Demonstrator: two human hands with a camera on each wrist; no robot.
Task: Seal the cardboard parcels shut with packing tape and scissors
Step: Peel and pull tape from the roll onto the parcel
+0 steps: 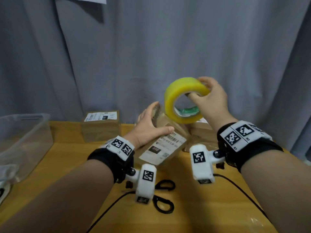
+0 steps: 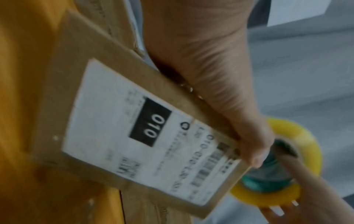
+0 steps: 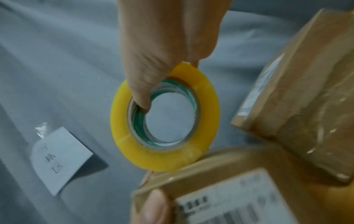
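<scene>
A cardboard parcel [image 1: 166, 148] with a white "010" label [image 2: 118, 121] stands tilted on the wooden table [image 1: 75, 157], its far end raised. My left hand [image 1: 158, 118] grips that raised end, thumb on the labelled face and fingers over the far side. My right hand [image 1: 200, 89] holds a yellow roll of packing tape [image 1: 175, 95] just above the parcel, thumb inside the core [image 3: 141, 104] and fingers on the outer rim. The roll [image 3: 122, 136] has a green inner core. Black-handled scissors [image 1: 156, 200] lie near the front edge, partly hidden by my left wrist camera.
A second labelled parcel [image 1: 101, 126] sits at the back left, and a third parcel [image 1: 200, 133] lies behind the tilted one on the right. A clear plastic bin [image 1: 25, 132] stands at the left edge. Black cables [image 1: 244, 190] cross the front. A grey curtain [image 1: 151, 47] hangs behind.
</scene>
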